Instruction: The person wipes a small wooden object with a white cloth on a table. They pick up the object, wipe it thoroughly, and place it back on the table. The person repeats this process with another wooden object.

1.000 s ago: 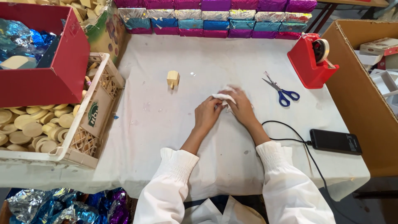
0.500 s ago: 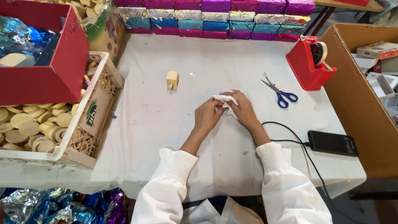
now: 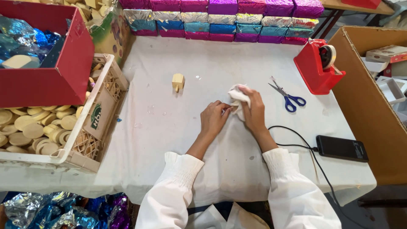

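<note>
On the table covered with a white cloth (image 3: 178, 140), both hands meet at the middle. My right hand (image 3: 253, 111) is closed around a crumpled white cloth wad (image 3: 236, 96) that sticks out above its fingers. My left hand (image 3: 214, 118) touches the wad's lower left edge with its fingertips pinched on it. A small pale wooden block with a peg (image 3: 178, 81) stands alone a little to the upper left of the hands.
A white crate (image 3: 101, 114) of pale round discs and a red box (image 3: 51, 85) sit left. Foil-wrapped blocks (image 3: 220, 21) line the far edge. Blue-handled scissors (image 3: 288, 96), a red tape dispenser (image 3: 318, 68), a black phone (image 3: 341, 148) with cable and a cardboard box (image 3: 364, 101) lie right.
The hands stay together on the white wad; they have barely shifted, with the fingers working it slightly.
</note>
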